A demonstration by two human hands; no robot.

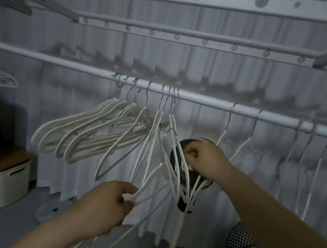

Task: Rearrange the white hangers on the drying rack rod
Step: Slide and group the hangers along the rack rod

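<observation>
Now, the white rod [204, 102] is seen running across the view, and most of the white hangers [84, 133] are hooked over its left part in a fanned, tilted bunch. Further right along the rod, several thin hangers [223, 133] are hung singly, apart from each other. Below the rod's middle, a bundle of thin hangers [182, 175] is gripped by the right hand [207, 162], its fingers [191, 152] curled tight round the wires. One hook [170, 133] in that bundle is off the rod, pointing up just beneath it. Lower still, the left hand [104, 204] is clamped on a loose hanger [150, 177], fingers and thumb pinched round its arm. Behind the right hand, under the rod, a dark fan head [181, 208] is partly hidden. Far below the rod's left end, a white storage box [12, 179] is set on the floor
</observation>
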